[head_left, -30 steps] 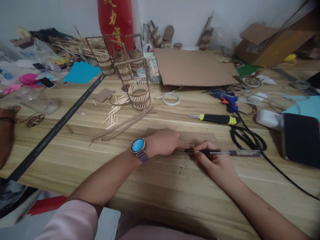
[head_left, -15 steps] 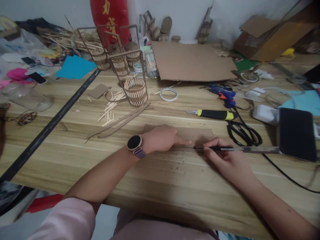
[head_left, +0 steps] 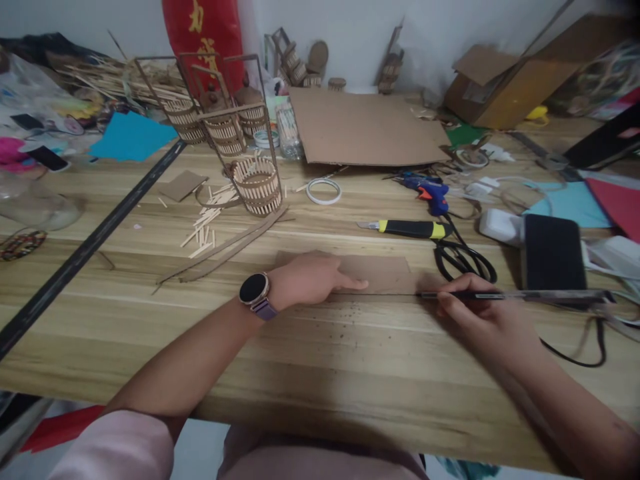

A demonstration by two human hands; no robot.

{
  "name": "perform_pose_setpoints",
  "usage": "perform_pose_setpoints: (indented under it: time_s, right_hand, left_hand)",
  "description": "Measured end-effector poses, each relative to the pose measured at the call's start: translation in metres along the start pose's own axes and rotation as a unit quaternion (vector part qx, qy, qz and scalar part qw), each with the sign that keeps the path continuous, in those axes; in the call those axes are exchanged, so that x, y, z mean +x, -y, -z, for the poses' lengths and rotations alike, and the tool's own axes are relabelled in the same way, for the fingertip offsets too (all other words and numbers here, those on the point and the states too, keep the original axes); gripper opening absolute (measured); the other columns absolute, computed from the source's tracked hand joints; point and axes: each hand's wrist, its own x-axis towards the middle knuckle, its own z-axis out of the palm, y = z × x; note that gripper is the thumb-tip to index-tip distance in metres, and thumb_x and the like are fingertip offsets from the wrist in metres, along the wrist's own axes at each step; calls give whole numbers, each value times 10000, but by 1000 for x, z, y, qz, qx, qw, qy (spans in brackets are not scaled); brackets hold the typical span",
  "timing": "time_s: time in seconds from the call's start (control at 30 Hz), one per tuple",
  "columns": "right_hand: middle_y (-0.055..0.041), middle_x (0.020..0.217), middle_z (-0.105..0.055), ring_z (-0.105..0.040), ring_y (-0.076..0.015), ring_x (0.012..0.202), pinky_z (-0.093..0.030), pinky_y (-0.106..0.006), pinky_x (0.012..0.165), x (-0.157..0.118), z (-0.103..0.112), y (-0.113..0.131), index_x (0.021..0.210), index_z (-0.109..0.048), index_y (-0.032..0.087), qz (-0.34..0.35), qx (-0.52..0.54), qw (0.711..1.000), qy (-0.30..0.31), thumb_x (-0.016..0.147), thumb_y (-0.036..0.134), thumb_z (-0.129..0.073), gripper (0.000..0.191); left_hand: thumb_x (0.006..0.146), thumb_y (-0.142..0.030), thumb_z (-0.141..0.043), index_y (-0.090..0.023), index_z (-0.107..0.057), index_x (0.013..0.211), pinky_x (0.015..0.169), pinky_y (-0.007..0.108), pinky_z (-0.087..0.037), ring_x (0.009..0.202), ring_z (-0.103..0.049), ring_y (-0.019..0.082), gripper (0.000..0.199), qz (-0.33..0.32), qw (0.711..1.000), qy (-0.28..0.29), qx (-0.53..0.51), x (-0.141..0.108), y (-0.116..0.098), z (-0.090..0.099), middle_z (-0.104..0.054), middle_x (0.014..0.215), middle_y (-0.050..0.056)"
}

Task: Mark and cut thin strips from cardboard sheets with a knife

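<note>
A brown cardboard strip (head_left: 380, 270) lies on the table in front of me. My left hand (head_left: 313, 277) presses down on its left part, one finger stretched out to the right; its other fingers are mostly hidden under the hand. Just right of the strip, my right hand (head_left: 475, 310) pinches a long, slim black tool (head_left: 540, 295). The tool lies nearly level, and its greyish far end reaches well past the hand to the right. A thin dark line runs along the strip's near edge toward its tip. Small dark crumbs (head_left: 355, 327) lie on the tabletop below.
A yellow-black utility knife (head_left: 415, 229), a blue glue gun (head_left: 427, 190) and a black phone (head_left: 553, 253) sit beyond my right hand. Several small stick baskets (head_left: 257, 187) stand at the back left, near loose sticks (head_left: 215, 207). A large cardboard sheet (head_left: 370, 127) lies behind.
My right hand has slid to the right with the slim tool, away from the left hand. The left hand stays on the cardboard strip. The camera view has shifted slightly rightward.
</note>
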Motion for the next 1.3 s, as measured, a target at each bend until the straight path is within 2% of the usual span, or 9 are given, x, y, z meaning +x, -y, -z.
perform_pose_setpoints:
  time_s: [0.1,0.23,0.4,0.57,0.67,0.87,1.07,1.2,1.3]
  right_hand:
    - [-63,661,-647,-600,-208,557,-472,-344,479,-1,1,-1,725,-618,245,1,-12,1000,-21,799,670,-678,435]
    - [-49,649,-640,-601,-203,576,-459,-323,475,-3,4,-1,719,-626,253,11,-28,999,-33,801,572,-689,335]
    - [-26,706,-687,-610,-186,564,-489,-309,495,-8,2,16,785,-644,265,38,-8,996,-80,820,456,-672,196]
    - [-9,713,-715,-627,-168,574,-442,-263,463,-18,-29,45,846,-694,264,85,5,995,46,850,365,-643,114]
    - [9,704,-706,-604,-146,560,-444,-254,487,-19,-48,55,869,-693,262,101,18,991,86,879,328,-613,105]
    - [-8,723,-721,-652,-166,631,-496,-267,549,-11,-62,63,831,-693,249,117,37,989,78,874,339,-607,132]
    - [-24,795,-755,-703,-186,720,-544,-283,610,-8,-68,66,855,-694,251,111,49,989,83,880,350,-604,136]
    - [-31,785,-750,-693,-191,700,-541,-291,599,-5,-62,66,814,-678,249,97,49,989,100,880,339,-588,144]
    - [-25,726,-722,-657,-190,634,-511,-293,545,-5,-49,57,799,-687,249,77,15,993,88,864,372,-604,161]
  left_hand:
    - [1017,-101,-456,-592,-440,1508,587,263,-260,671,-450,155,695,-1,1000,-4,2,0,0,0,-538,895,22]
    - [1023,-95,-444,-595,-416,1519,570,269,-227,669,-439,157,706,-2,1000,7,11,0,0,0,-532,899,23]
    - [1026,-100,-448,-584,-437,1513,575,262,-231,667,-447,149,687,-6,1000,-2,5,0,1,0,-550,907,21]
    - [1032,-111,-434,-588,-430,1517,567,269,-228,708,-502,161,680,-9,1000,-4,-1,0,2,-1,-576,939,29]
    - [1051,-144,-424,-572,-446,1517,567,271,-239,705,-518,162,633,-10,1000,-5,-9,1,3,-3,-595,960,32]
    - [1065,-213,-449,-465,-558,1486,569,261,-275,717,-558,158,502,-15,1000,-8,-13,2,4,-4,-638,1000,53]
    - [1069,-230,-442,-473,-542,1495,572,272,-279,732,-579,177,501,-19,1000,-8,-16,2,4,-4,-644,1023,60]
    - [1056,-192,-448,-450,-577,1472,581,264,-294,745,-576,173,506,-16,1000,-9,-22,2,4,-4,-632,1004,57]
    - [1042,-141,-433,-500,-528,1496,580,261,-286,701,-540,157,586,-18,1000,-4,-18,2,4,-4,-611,973,43]
